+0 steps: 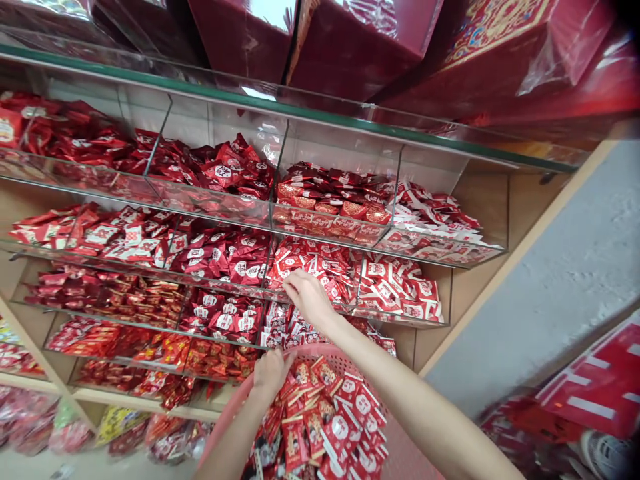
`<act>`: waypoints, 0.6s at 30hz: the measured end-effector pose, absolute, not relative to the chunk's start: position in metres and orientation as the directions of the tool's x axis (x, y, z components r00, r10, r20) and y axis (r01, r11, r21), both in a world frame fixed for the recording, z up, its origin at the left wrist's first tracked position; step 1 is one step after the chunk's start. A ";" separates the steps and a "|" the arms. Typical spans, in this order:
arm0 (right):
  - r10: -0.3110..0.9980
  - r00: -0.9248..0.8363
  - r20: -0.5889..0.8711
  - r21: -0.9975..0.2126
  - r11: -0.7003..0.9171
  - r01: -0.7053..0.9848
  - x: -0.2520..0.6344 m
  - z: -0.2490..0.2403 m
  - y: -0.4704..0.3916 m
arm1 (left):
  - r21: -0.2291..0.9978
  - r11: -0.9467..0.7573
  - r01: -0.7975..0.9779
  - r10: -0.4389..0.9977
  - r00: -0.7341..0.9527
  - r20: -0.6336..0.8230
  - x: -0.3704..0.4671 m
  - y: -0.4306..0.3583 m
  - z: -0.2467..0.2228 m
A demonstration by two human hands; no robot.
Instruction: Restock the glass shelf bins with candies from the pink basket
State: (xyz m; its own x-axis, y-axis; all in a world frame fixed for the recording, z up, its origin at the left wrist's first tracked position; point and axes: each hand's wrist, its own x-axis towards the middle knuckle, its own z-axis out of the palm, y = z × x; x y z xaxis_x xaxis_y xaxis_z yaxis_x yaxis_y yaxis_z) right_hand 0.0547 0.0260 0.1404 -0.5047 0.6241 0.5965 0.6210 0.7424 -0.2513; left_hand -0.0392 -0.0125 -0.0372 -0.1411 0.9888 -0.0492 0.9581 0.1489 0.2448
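A pink plastic basket (334,351) stands below the shelves, heaped with small red candy packets (313,423), some with gold print and some with white. My left hand (271,373) grips the basket's rim at the far side, its thumb toward the inside. My right hand (311,300) reaches over the basket to a clear shelf compartment of red-and-white packets (327,263). The fingers of this hand are bent and pressed together at the compartment's front edge. Whether anything is between them is too small to make out.
Tiered shelves with clear dividers hold maroon packets (220,257) and red foil packets (230,167). Above them, a glass shelf edge (240,93) carries large dark red boxes (360,47). A grey wall (540,267) lies right. Bagged goods (167,437) sit below.
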 end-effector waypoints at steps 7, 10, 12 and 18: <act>0.808 -0.215 0.548 -0.782 0.586 0.210 0.068 0.143 0.036 | 0.240 0.150 0.959 0.989 -0.143 -0.047 -0.040 -0.013 -0.038; 0.881 -0.177 0.438 -0.895 0.446 0.003 0.077 0.145 0.024 | 0.233 0.144 0.962 0.989 -0.135 -0.051 -0.040 -0.012 -0.037; 0.909 -0.187 0.372 -0.928 0.362 -0.083 0.087 0.145 0.013 | 0.225 0.132 0.965 0.991 -0.123 -0.054 -0.040 -0.011 -0.036; 0.967 -0.197 0.164 -0.981 0.138 -0.137 0.135 0.117 -0.014 | 0.236 0.129 0.963 0.991 -0.114 -0.074 -0.040 -0.010 -0.033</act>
State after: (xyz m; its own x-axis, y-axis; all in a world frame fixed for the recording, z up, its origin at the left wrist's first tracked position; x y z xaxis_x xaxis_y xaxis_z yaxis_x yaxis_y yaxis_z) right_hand 0.1350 -0.0135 0.1172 -0.1975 0.9665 0.1638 -0.1372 0.1382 -0.9809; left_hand -0.0400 -0.0100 -0.0335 -0.1142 0.9907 -0.0742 0.9632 0.1287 0.2358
